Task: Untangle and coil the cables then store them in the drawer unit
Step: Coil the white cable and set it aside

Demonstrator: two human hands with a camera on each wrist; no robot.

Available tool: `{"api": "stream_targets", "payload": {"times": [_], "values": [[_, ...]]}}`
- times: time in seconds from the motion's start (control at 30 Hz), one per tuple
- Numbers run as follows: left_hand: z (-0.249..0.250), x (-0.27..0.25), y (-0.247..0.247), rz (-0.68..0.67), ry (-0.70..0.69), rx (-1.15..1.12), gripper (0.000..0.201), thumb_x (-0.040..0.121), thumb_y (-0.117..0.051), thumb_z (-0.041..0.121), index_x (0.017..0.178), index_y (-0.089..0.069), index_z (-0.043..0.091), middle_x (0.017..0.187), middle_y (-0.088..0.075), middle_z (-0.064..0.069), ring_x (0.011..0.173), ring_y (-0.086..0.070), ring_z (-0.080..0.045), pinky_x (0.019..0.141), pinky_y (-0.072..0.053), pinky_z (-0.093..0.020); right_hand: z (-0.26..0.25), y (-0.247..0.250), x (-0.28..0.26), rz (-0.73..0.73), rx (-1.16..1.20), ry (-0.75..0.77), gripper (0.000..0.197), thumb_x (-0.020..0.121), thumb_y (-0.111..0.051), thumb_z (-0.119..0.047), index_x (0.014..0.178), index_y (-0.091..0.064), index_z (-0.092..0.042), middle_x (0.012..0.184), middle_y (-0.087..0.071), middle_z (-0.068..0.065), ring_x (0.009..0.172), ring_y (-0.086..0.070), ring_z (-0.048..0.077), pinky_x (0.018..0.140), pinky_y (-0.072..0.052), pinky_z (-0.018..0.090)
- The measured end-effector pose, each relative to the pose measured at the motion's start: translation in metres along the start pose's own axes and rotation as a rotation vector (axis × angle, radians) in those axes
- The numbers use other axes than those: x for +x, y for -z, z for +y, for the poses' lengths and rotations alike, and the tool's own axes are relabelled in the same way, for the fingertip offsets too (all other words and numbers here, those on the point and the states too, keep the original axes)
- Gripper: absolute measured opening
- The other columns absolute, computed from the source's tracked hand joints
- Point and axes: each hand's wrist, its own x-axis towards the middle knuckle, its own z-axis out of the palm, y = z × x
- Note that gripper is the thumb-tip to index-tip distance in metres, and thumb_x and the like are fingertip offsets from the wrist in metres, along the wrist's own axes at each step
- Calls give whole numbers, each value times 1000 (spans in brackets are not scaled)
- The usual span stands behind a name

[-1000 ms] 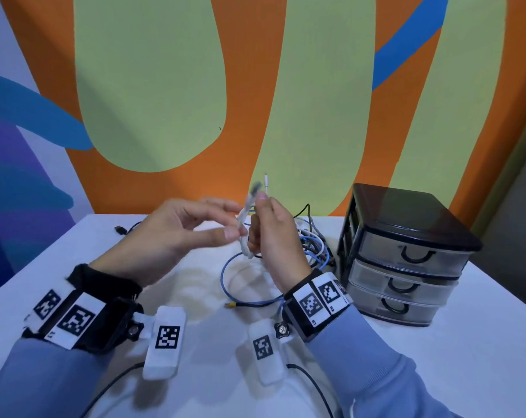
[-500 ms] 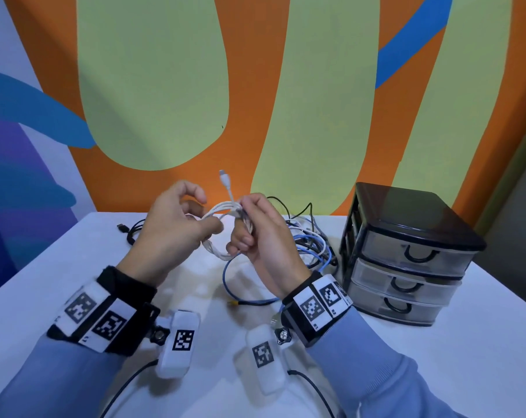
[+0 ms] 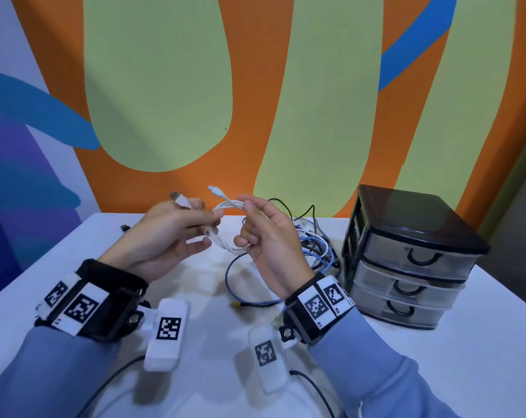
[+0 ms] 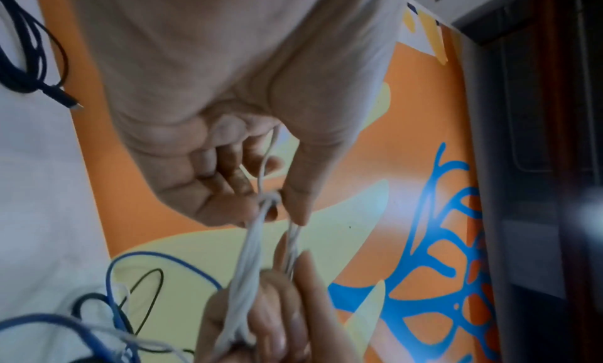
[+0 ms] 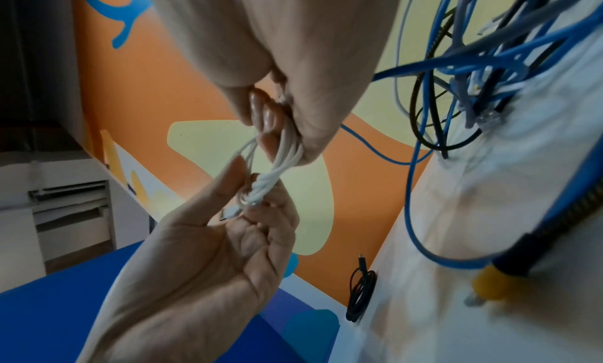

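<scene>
Head view shows both hands up above the white tabletop, with a small white cable bundled between them; the left hand pinches one side of the bundle with thumb and finger, and a white plug sticks up past its fingers; the right hand curls its fingers round the other side, and a second white plug pokes up near its thumb; behind the right hand a messy pile of cables, blue, white and black, lies on the tabletop; a long blue cable loops out of the pile toward the person and ends in a yellow tip; the drawer unit stands just beside the pile, black on top, with three see-through drawers, all pushed in; a black cable lies at the far left edge. Left wrist view shows the left hand from below, thumb and fingertips squeezing the twisted white cable, which runs down into the right hand's fingers. Right wrist view shows the right hand gripping the white strands, while the left hand pinches their far end; the pile lies on the tabletop to the right.
</scene>
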Motion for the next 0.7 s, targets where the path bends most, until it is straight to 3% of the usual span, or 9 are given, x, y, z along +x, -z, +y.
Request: {"api": "stream_targets", "payload": {"times": [0.07,0.13,0.23,0.43,0.53,0.6,0.7], "values": [[4,-1,2,32,-48,-136,21,83,-78,14,97,-62,14,93,-72,-10,78,-70,-13,72,-61,-22,-1,5,4,42,6,11,21,109,-51,-11,121,-66,-2,58,-30,-7,52,-27,9,55,-39,22],[4,-1,4,55,-92,-207,27,81,-75,8,107,-68,9,97,-76,-12,81,-73,-15,78,-63,-22,-1,8,5,66,27,11,23,109,-49,-11,118,-67,-1,57,-29,-8,51,-27,8,54,-38,22],[0,-2,1,23,-81,-116,47,83,-78,13,128,-69,6,107,-77,-12,89,-73,-16,84,-63,-26,1,3,4,73,32,8,24,110,-47,-10,112,-70,-1,57,-29,-7,50,-29,8,55,-39,22],[-3,-4,-7,13,-20,-54,67,81,-83,16,141,-55,14,119,-79,-14,99,-74,-18,81,-64,-30,10,5,3,100,-67,50,25,110,-48,-12,117,-70,-3,67,-43,0,60,-43,11,70,-44,28],[-5,-3,-7,71,-94,28,68,75,-86,17,138,-61,11,114,-81,-12,95,-75,-15,94,-60,-36,10,8,3,94,-237,123,20,105,-61,-15,119,-70,-5,74,-58,4,60,-54,12,73,-49,34],[-6,-2,-6,90,-143,81,55,77,-88,15,129,-70,9,111,-80,-17,95,-74,-18,103,-56,-40,4,8,0,70,-432,204,17,100,-70,-19,116,-71,-12,76,-65,5,60,-62,17,65,-51,27],[-9,0,-4,139,-229,179,34,83,-88,12,116,-77,9,101,-82,-14,89,-72,-16,93,-54,-34,-3,9,-2,71,-590,280,12,97,-74,-26,106,-75,-17,74,-66,17,60,-70,22,55,-46,22]]}}
